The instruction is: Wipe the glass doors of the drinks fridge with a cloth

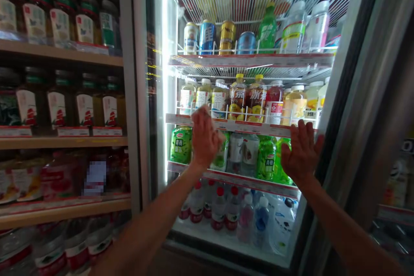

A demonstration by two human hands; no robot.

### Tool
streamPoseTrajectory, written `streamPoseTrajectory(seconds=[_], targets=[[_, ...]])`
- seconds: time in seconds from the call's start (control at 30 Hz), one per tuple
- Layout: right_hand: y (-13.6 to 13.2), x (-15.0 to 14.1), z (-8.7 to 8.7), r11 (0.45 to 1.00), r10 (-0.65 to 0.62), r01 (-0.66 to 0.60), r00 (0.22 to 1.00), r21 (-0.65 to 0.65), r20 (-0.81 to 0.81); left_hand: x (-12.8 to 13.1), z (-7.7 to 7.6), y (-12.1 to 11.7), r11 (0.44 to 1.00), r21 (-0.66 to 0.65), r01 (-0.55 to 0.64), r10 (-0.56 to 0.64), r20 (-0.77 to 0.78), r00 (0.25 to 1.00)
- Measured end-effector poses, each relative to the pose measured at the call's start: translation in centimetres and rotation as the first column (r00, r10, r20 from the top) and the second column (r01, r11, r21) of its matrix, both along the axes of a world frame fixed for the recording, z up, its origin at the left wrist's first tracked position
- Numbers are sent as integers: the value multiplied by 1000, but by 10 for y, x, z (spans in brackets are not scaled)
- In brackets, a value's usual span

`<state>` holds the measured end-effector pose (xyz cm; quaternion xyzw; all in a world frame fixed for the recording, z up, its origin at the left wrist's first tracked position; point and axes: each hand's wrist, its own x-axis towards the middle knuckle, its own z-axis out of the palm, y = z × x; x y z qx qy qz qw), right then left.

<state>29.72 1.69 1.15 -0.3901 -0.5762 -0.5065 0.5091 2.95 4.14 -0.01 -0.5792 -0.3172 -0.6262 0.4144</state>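
Note:
My left hand (206, 142) is raised before the lit drinks fridge (249, 127), its fingers up and close together. A pale, crumpled cloth or tissue (203, 111) shows at its fingertips, pressed under the hand; blur hides its outline. Farther right, my right hand (300, 151) is held up flat with fingers extended and nothing in it. Both palms face the fridge front and appear to lie against its glass door. Behind the left hand are green bottles (181, 144) and pale tea bottles (220, 98). A juice bottle (296, 102) stands behind and above the right hand.
Fridge shelves hold cans (207, 36), iced tea bottles (237, 97) and, at the bottom, red-capped water bottles (219, 209). At left, wooden shelves (64, 141) carry rows of jars (61, 17) and bottles. A metal door frame (355, 138) runs up the right side.

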Motion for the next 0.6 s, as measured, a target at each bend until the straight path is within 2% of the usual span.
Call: streamPoseTrajectory(seconds=[0.03,0.1,0.17,0.2,0.23,0.3,0.33,0.37,0.4,0.43,0.5,0.53,0.57,0.6], targets=[[-1,0,0,1000,8,-8,1000,2,1,16,-3,-3,1000,-13,5,-7,-157,988],[-3,3,1,1000,19,-19,1000,4,25,46,-8,-9,1000,-7,9,-11,-473,881],[-6,11,2,1000,24,-23,999,-21,48,62,-7,-13,1000,7,25,-14,-643,766],[-7,16,2,999,24,-23,999,-32,36,64,-3,-14,999,10,35,-21,-637,770],[-9,22,1,999,22,-21,1000,-38,8,64,2,-13,999,7,43,-31,-563,826],[-10,33,-2,999,14,-17,997,-36,-74,64,12,-11,998,-10,55,-55,-301,952],[-9,37,-4,999,11,-15,994,-35,-106,67,14,-11,998,-20,58,-61,-205,977],[-8,40,-7,999,10,-15,993,-34,-121,73,12,-12,998,-27,56,-60,-193,979],[-7,42,-9,999,12,-17,992,-34,-123,80,7,-13,999,-32,44,-51,-274,960],[-6,43,-12,999,16,-19,993,-30,-118,88,-1,-15,999,-25,29,-37,-426,904],[-5,43,-15,1000,26,-27,994,-10,-104,99,-17,-19,1000,9,-9,13,-680,733],[-4,43,-15,999,33,-33,995,0,-99,100,-23,-20,1000,24,-16,29,-731,682],[-4,43,-15,999,39,-38,995,6,-96,96,-25,-20,999,31,-13,32,-730,682],[-4,43,-15,999,42,-42,995,8,-94,89,-24,-18,1000,30,-3,23,-679,734]])
